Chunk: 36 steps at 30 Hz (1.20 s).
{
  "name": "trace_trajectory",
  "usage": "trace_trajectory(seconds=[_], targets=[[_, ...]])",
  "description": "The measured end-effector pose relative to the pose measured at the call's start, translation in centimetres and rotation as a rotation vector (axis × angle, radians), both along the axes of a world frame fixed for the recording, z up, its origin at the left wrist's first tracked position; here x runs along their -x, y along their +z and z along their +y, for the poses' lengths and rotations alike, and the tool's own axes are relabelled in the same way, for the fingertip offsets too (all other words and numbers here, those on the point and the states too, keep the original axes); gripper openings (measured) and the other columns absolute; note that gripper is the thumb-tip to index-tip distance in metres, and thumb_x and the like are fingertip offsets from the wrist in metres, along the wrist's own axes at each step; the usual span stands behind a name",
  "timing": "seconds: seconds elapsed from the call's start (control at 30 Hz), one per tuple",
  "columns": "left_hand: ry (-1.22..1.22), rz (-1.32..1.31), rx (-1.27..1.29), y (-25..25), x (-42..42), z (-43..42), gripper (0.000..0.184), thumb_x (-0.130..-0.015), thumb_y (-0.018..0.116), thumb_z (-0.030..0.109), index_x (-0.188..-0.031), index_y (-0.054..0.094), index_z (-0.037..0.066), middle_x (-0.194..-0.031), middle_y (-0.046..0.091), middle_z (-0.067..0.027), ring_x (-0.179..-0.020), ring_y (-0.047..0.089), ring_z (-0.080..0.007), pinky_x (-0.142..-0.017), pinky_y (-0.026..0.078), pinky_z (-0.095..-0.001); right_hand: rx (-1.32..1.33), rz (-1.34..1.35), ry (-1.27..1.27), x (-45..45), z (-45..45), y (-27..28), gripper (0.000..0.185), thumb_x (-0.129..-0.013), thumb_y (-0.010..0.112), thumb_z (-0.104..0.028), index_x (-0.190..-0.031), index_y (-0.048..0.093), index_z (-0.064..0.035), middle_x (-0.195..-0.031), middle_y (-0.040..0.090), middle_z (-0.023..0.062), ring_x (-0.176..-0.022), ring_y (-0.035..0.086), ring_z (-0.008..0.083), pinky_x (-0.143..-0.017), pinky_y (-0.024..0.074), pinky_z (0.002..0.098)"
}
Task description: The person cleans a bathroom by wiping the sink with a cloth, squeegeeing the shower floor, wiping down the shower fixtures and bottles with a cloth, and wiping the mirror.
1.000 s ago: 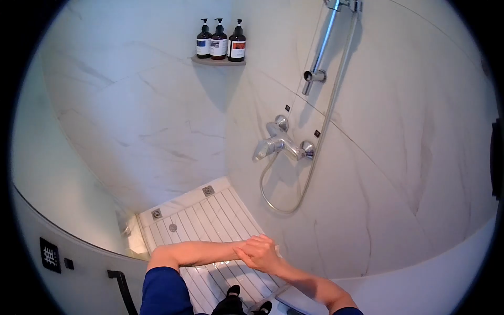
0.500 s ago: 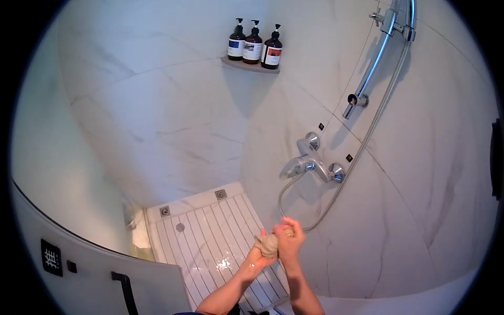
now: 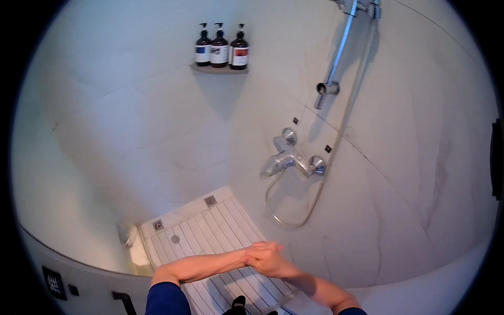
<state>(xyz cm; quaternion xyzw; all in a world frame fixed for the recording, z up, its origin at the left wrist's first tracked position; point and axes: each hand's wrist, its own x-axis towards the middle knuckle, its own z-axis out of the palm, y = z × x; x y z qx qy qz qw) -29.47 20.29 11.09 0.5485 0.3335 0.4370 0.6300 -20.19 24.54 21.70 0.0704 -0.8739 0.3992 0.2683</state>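
Note:
My hands are pressed together, low in the middle of the view, above the slatted shower floor (image 3: pixel 210 226). My left hand (image 3: pixel 249 255) comes in from the left and lies mostly behind the other one. My right hand (image 3: pixel 269 261) folds over it with its fingers closed. No part of the beige cloth shows; whatever the palms enclose is hidden. Beyond the hands, the shower hose (image 3: pixel 294 224) hangs in a loop below the chrome mixer tap (image 3: pixel 289 157).
Several pump bottles' corner shelf (image 3: pixel 220 70) is high on the back wall. A shower rail (image 3: pixel 341 47) runs up the right wall. A glass door with a black handle (image 3: pixel 124 302) curves along the lower left. Black shoes (image 3: pixel 239 301) stand on the floor.
The beige cloth seen in my hands half a second ago no longer shows. My forearms have spread outward, elbows wide, with the hands clasped together. The camera view has shifted.

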Motion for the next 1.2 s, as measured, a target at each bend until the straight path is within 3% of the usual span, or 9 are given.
trace_trajectory(seconds=[0.2, 0.33, 0.73, 0.87, 0.93, 0.97, 1.03, 1.1, 1.2], targets=[[0.221, 0.321, -0.542, -1.8, 1.3, 2.2, 0.030, -0.085, 0.059, 0.028, -0.067, 0.057, 0.004, -0.069, 0.059, -0.0020, -0.063, 0.052, -0.0106, -0.059, 0.042, -0.0254, -0.245, 0.124, -0.007, 0.4, -0.6, -1.1, 0.022, -0.077, 0.065, -0.025, -0.064, 0.062, -0.0069, -0.058, 0.056, 0.0058, -0.056, 0.055, 0.0232, -0.054, 0.0433, 0.0334], [0.244, 0.327, 0.542, 3.1, 2.2, 4.3, 0.045, -0.085, 0.056, 0.039, -0.062, 0.058, 0.001, -0.057, 0.057, -0.0059, -0.052, 0.052, -0.0147, -0.053, 0.042, -0.0313, -0.502, 0.214, 0.016, 0.6, -0.7, -2.3, 0.025, -0.077, 0.064, -0.028, -0.060, 0.060, -0.0099, -0.054, 0.053, 0.0033, -0.056, 0.053, 0.0199, -0.057, 0.0425, 0.0317], [0.563, 1.480, -0.092, 0.9, 4.4, 7.1, 0.042, -0.089, 0.045, 0.037, -0.075, 0.065, 0.003, -0.080, 0.065, -0.0177, -0.072, 0.063, -0.0347, -0.065, 0.049, -0.0459, -1.036, -0.229, 0.075, 4.3, 3.8, -19.5, 0.018, -0.072, 0.062, -0.028, -0.072, 0.059, -0.0103, -0.068, 0.056, 0.0057, -0.071, 0.057, 0.0208, -0.068, 0.0458, 0.0367], [1.075, 1.414, -0.046, -0.4, 10.2, 5.5, 0.038, -0.084, 0.053, 0.037, -0.073, 0.063, 0.003, -0.076, 0.062, -0.0184, -0.073, 0.061, -0.0354, -0.065, 0.048, -0.0450, -0.706, -0.072, -0.069, 1.9, 4.9, -15.0, 0.030, -0.079, 0.060, -0.031, -0.095, 0.059, -0.0059, -0.092, 0.058, 0.0123, -0.086, 0.058, 0.0255, -0.078, 0.0470, 0.0325], [1.150, 1.344, 0.072, -4.7, 13.9, 3.6, 0.035, -0.079, 0.062, 0.035, -0.074, 0.061, 0.000, -0.079, 0.060, -0.0191, -0.073, 0.059, -0.0359, -0.064, 0.046, -0.0451, 0.765, -0.561, 0.102, 0.6, 6.5, -18.1, 0.034, -0.082, 0.059, -0.033, -0.100, 0.058, -0.0049, -0.098, 0.057, 0.0129, -0.090, 0.058, 0.0252, -0.084, 0.0449, 0.0411], [1.202, 1.286, -0.003, -6.5, 14.6, 2.0, 0.035, -0.079, 0.062, 0.033, -0.082, 0.059, -0.002, -0.082, 0.060, -0.0202, -0.076, 0.058, -0.0363, -0.066, 0.046, -0.0451, 1.039, -0.468, -0.161, -1.7, 6.0, -18.0, 0.030, -0.083, 0.059, -0.029, -0.100, 0.059, -0.0050, -0.100, 0.059, 0.0120, -0.091, 0.060, 0.0256, -0.085, 0.0441, 0.0439], [1.224, 1.283, 0.032, -7.5, 13.9, -2.3, 0.041, -0.070, 0.071, 0.030, -0.084, 0.056, -0.005, -0.085, 0.056, -0.0214, -0.081, 0.054, -0.0374, -0.071, 0.043, -0.0457, -0.340, -1.048, -0.486, -7.2, 1.8, -16.8, 0.026, -0.080, 0.059, -0.025, -0.098, 0.061, -0.0058, -0.090, 0.063, 0.0121, -0.086, 0.062, 0.0282, -0.082, 0.0462, 0.0428], [1.158, 1.482, 0.111, -11.3, 12.1, -6.5, 0.053, -0.066, 0.073, 0.037, -0.092, 0.055, -0.005, -0.090, 0.057, -0.0226, -0.085, 0.056, -0.0375, -0.076, 0.045, -0.0451, -0.640, -1.094, -0.047, -11.7, 0.3, -24.8, 0.024, -0.077, 0.060, -0.024, -0.093, 0.061, -0.0062, -0.086, 0.062, 0.0125, -0.082, 0.062, 0.0312, -0.076, 0.0480, 0.0400], [0.892, 1.443, 0.138, -18.3, 7.0, -12.8, 0.050, -0.086, 0.050, 0.048, -0.072, 0.061, 0.001, -0.065, 0.064, -0.0096, -0.058, 0.058, -0.0220, -0.053, 0.050, -0.0398, 0.141, -0.854, -0.146, -20.2, -6.3, -27.0, 0.026, -0.075, 0.060, -0.030, -0.081, 0.058, -0.0046, -0.079, 0.061, 0.0158, -0.075, 0.060, 0.0324, -0.063, 0.0465, 0.0451]])
